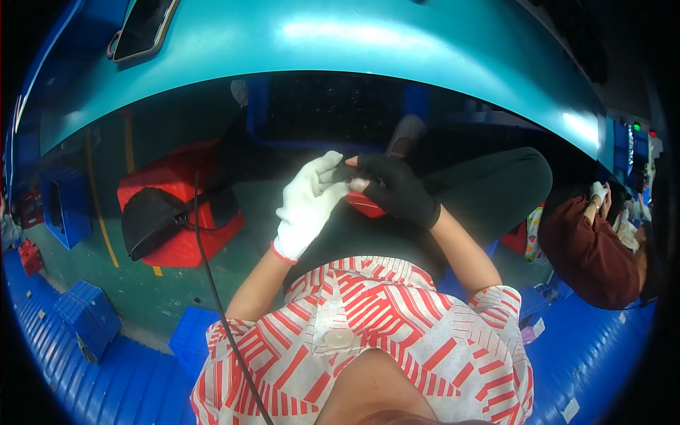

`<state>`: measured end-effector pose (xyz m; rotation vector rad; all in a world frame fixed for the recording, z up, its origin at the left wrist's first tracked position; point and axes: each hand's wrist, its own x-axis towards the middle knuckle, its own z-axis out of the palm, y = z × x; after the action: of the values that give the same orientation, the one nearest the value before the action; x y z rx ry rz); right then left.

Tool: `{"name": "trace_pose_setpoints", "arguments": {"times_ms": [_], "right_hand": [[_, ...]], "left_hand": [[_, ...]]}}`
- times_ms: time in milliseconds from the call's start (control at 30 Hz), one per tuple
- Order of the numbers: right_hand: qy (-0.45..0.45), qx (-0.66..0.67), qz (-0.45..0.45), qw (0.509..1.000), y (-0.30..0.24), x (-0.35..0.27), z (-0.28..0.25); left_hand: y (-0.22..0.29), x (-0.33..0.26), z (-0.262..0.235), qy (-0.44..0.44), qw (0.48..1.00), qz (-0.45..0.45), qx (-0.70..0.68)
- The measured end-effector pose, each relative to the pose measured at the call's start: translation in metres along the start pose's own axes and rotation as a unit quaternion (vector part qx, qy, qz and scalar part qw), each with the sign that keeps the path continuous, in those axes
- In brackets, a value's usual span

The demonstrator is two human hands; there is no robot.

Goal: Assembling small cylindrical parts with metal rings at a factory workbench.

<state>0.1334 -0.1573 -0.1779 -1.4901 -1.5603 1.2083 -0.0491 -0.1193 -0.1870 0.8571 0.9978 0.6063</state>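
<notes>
My left hand [308,204], in a white knitted glove with a red cuff edge, is raised over my lap with its fingers bent inward. My right hand [397,190] wears a black glove that leaves the fingertips bare, and its thumb and fingers pinch close to the left fingertips. Between the two hands is a small dark piece [345,174], too dark against the black glove to name. Both hands seem to grip it. Just below them a red surface [365,205] shows between my legs.
A teal table [340,51] curves across the front, with a phone [146,28] at its left. Under it stands a blue-rimmed bin [258,113]. A red crate [159,177] with a black bag [152,221] is at left, near blue crates [65,205]. A cable [205,262] hangs down. Another person [591,248] sits at right.
</notes>
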Motion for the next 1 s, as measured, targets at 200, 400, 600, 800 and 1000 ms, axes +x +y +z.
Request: {"name": "trace_pose_setpoints", "arguments": {"times_ms": [200,400,600,800,1000], "right_hand": [[-0.053,0.144,0.072,0.986,0.004,-0.001,-0.007],[-0.054,0.271,0.114,0.954,0.004,-0.003,-0.002],[-0.023,0.306,0.111,0.945,-0.001,-0.001,0.006],[0.02,-0.064,-0.044,0.997,-0.007,0.003,0.002],[-0.047,0.182,0.088,0.978,-0.002,-0.002,0.002]], "left_hand": [[0.009,0.001,-0.006,-0.072,0.992,-0.056,-0.088],[0.015,0.008,-0.01,-0.11,0.975,-0.07,-0.179],[0.008,-0.001,0.002,-0.023,0.999,0.036,-0.01],[0.016,-0.007,0.005,0.001,0.929,0.195,0.314],[0.024,-0.013,-0.001,-0.082,0.941,0.207,0.253]]}}
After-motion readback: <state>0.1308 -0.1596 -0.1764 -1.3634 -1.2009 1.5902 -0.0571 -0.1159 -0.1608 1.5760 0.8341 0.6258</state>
